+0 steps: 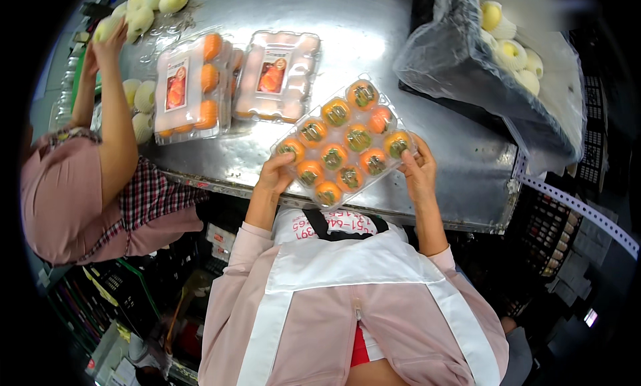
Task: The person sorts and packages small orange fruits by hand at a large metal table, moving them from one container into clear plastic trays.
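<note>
Between my two hands is a clear plastic clamshell pack of orange persimmons with green-brown leafy caps, held at a slant over the near edge of the metal table. My left hand grips its left corner, thumb on top. At the right corner, my right hand has its thumb on the rim and its fingers mostly beneath. Beyond my left hand lies a labelled persimmon pack. Farther left, more labelled packs are stacked, with orange fruit showing through the sides.
At the left, a co-worker reaches toward pale fruit in foam nets. A crate lined with clear plastic, holding net-wrapped yellow fruit, stands at the table's far right. A perforated white strip runs past the table's right corner.
</note>
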Demonstrator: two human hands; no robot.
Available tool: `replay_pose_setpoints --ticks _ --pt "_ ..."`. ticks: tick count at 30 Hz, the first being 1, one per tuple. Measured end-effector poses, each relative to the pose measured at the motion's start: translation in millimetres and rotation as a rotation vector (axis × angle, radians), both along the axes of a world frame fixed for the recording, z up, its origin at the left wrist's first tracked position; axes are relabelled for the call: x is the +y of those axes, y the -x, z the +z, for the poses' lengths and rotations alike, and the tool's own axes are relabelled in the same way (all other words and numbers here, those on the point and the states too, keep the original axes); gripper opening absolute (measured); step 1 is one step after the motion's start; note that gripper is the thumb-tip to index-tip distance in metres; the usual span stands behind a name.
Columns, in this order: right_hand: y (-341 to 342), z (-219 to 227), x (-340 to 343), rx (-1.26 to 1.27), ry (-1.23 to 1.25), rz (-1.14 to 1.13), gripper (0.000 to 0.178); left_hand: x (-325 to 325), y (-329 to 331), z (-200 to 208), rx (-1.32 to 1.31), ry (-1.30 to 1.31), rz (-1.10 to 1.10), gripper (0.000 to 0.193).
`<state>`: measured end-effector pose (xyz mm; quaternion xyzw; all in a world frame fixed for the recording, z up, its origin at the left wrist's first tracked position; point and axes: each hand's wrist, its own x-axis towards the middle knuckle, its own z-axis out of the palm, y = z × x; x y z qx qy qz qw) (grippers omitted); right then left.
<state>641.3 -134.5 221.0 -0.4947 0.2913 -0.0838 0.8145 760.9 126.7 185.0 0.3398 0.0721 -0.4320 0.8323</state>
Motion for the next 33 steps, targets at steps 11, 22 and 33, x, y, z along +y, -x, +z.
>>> replay_pose_setpoints --ticks 11,22,33 --pt "16 37 6 -0.075 0.572 -0.005 0.049 -30 28 -5 0.049 0.017 0.288 0.055" --pt "3 41 -1 0.112 1.096 0.197 0.040 -22 35 19 0.010 -0.137 0.388 0.044" --pt "-17 10 -14 0.170 0.763 0.483 0.040 -9 30 33 0.000 -0.210 0.428 0.031"
